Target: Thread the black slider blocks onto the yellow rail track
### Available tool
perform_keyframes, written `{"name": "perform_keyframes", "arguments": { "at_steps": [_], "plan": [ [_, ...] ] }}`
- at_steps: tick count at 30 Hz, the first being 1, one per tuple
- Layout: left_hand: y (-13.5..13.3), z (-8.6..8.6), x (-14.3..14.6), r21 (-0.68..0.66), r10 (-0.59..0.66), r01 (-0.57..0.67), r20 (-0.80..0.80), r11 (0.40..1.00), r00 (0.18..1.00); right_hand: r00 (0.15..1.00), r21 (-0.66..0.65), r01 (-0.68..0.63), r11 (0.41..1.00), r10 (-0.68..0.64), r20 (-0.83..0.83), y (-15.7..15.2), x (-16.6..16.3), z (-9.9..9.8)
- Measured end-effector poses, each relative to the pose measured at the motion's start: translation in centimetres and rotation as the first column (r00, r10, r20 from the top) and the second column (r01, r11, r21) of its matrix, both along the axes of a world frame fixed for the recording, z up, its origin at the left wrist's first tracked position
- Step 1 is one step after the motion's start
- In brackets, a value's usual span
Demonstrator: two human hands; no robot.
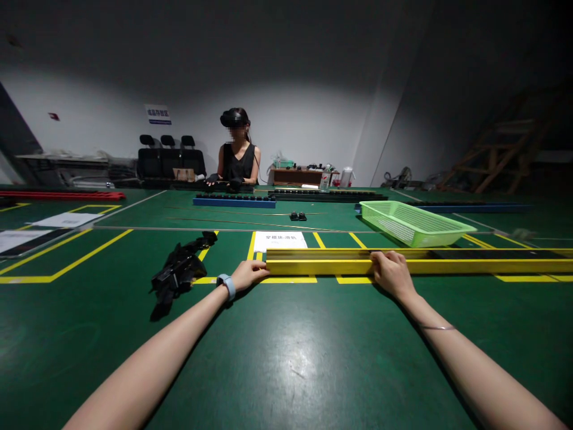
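Observation:
A long yellow rail (320,267) with a channel along its top lies across the green table and runs out of view at the right. At its left end is my left hand (246,275), fingers closed against the end of the rail. My right hand (393,272) is curled over the near wall of the rail, with its fingertips at the channel. Farther right, a dark strip (474,254) shows in the channel. Behind the left end, the rail partly covers a white paper label (280,240). To the left of my left hand lies a heap of black glossy pieces (179,269).
Behind the rail stands a light green basket (414,224). Two small black parts (298,216) and thin rods lie mid-table. A blue rail (234,202) lies farther back, near a co-worker (239,152) across the table. Papers (67,220) are at the left.

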State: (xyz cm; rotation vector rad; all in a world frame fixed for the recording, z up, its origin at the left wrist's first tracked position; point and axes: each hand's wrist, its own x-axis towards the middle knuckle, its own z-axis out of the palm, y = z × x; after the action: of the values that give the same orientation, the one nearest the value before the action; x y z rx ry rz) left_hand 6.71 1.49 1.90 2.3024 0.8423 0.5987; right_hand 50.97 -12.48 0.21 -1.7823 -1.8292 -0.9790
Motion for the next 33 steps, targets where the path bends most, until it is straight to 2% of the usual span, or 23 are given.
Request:
{"name": "perform_keyframes", "arguments": {
  "at_steps": [4,10,23,33],
  "plan": [
    [0.0,0.1,0.0,0.008,-0.002,0.003,-0.008,1.0,1.0,1.0,0.008,0.002,1.0,-0.002,-0.001,0.0,-0.1,0.1],
    [0.0,0.0,0.0,0.019,-0.004,0.004,-0.012,1.0,1.0,0.997,0.063,0.07,0.996,-0.068,-0.035,-0.3,0.3,0.2],
    [0.0,0.1,-0.1,0.02,0.002,-0.001,-0.015,1.0,1.0,0.993,0.049,0.096,0.994,-0.092,-0.072,-0.3,0.4,0.2],
    [-0.3,0.4,-0.1,0.008,0.016,-0.016,-0.038,1.0,0.999,0.942,0.007,0.314,0.949,-0.311,-0.123,-0.3,1.9,-0.4]
  ]
}}
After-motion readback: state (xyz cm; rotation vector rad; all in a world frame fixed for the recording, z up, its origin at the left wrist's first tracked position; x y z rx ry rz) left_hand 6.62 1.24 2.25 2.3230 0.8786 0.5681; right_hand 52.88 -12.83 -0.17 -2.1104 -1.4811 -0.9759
